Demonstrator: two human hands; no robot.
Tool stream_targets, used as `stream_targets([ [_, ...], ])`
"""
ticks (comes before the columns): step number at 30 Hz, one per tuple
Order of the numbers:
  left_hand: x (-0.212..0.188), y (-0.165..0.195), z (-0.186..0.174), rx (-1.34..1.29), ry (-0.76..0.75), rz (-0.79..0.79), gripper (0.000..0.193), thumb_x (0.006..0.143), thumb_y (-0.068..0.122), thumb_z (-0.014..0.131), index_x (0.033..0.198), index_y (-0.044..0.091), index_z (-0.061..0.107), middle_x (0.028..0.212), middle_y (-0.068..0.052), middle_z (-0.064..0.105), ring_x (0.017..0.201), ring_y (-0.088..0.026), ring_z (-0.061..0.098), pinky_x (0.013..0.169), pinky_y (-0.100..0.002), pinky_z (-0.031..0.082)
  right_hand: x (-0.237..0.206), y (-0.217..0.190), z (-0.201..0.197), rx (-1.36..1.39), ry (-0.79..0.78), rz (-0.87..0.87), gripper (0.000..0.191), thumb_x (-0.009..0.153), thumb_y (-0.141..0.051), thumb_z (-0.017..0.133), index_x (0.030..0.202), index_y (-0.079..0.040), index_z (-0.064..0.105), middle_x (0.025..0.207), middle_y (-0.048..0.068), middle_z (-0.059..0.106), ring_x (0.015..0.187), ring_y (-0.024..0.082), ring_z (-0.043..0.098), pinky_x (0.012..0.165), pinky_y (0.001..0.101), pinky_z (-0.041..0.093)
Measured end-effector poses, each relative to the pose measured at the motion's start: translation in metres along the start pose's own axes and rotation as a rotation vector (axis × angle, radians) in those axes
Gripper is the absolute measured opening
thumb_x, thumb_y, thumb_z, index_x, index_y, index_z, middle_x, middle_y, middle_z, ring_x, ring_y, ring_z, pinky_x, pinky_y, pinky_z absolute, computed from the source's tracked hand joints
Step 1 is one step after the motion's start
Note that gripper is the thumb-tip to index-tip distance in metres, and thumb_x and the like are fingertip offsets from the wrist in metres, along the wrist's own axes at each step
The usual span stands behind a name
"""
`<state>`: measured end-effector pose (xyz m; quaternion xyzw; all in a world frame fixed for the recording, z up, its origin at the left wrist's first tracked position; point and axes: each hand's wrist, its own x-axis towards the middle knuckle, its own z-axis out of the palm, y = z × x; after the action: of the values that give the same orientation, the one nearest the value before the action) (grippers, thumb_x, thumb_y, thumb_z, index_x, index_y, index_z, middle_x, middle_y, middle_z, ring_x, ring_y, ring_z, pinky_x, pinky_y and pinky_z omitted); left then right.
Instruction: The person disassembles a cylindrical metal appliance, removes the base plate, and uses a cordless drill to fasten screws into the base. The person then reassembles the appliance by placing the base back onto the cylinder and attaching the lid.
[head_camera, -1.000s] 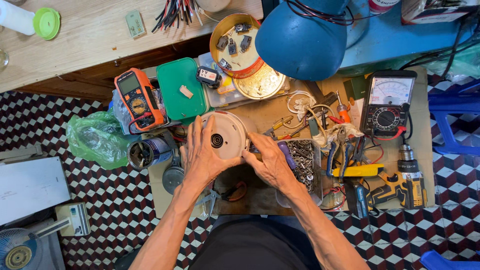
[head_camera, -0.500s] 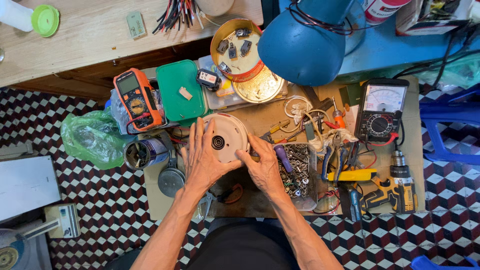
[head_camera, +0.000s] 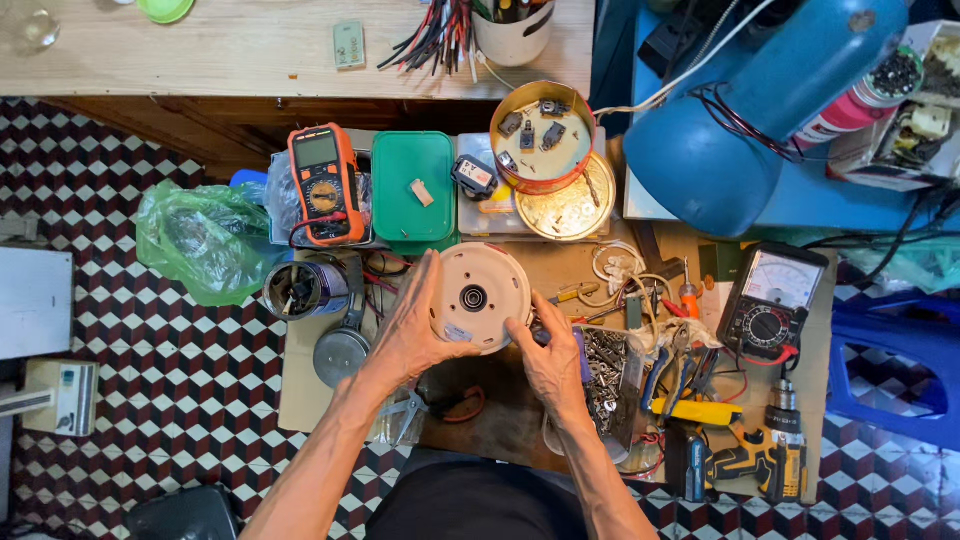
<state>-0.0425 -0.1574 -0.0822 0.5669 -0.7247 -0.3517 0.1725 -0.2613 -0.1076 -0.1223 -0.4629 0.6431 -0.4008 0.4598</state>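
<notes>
Centrally, left hand (head_camera: 415, 335) and right hand (head_camera: 548, 362) both clasp the white disc (head_camera: 480, 296), underside up, casing closed; meter (head_camera: 323, 183) lies unused

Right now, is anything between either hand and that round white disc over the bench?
Nothing visible. The left hand lies flat against the round white disc on its left side, and the right hand grips its lower right edge. Both touch it directly; the bench clutter lies beside and beneath.

round cream disc (head_camera: 480, 297), face-up, mid-bench
</notes>
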Motion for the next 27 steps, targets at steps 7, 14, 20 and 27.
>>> stream_targets([
  [7,0.009,-0.019,-0.031,-0.097,-0.154,-0.07,0.148,0.048,0.042,0.1,0.16,-0.001,0.013,0.162,-0.025,0.031,0.151,-0.035,0.032,0.121,-0.042,0.031,0.006,-0.013,0.013,0.05,-0.037,0.182,0.062,0.086,-0.028,0.075,0.142,-0.005,0.06,0.13,0.014,0.066,0.12,0.023,0.059,0.103,0.0355,0.045],
  [14,0.018,-0.036,-0.037,-0.24,-0.118,0.028,0.148,0.05,0.038,0.101,0.161,-0.001,0.01,0.163,-0.027,0.03,0.151,-0.038,0.032,0.12,-0.044,0.031,0.014,-0.025,0.022,0.162,-0.044,0.248,0.065,0.087,-0.026,0.073,0.145,-0.005,0.056,0.147,0.011,0.058,0.136,0.021,0.053,0.112,0.0344,0.041],
  [20,0.032,-0.035,-0.038,-0.321,-0.181,-0.125,0.145,0.049,0.038,0.099,0.162,0.004,0.014,0.162,-0.022,0.035,0.15,-0.033,0.038,0.12,-0.041,0.034,0.025,-0.025,0.026,0.281,-0.015,0.315,0.065,0.088,-0.022,0.071,0.148,-0.003,0.053,0.15,0.013,0.057,0.136,0.022,0.054,0.112,0.0345,0.041],
  [27,0.045,-0.028,-0.028,-0.325,-0.156,-0.085,0.153,0.048,0.031,0.103,0.16,0.0,0.004,0.163,-0.028,0.024,0.152,-0.039,0.027,0.122,-0.046,0.028,0.038,-0.024,0.026,0.244,-0.005,0.279,0.067,0.09,-0.019,0.068,0.152,-0.002,0.047,0.152,0.013,0.054,0.139,0.021,0.051,0.113,0.0342,0.039],
])
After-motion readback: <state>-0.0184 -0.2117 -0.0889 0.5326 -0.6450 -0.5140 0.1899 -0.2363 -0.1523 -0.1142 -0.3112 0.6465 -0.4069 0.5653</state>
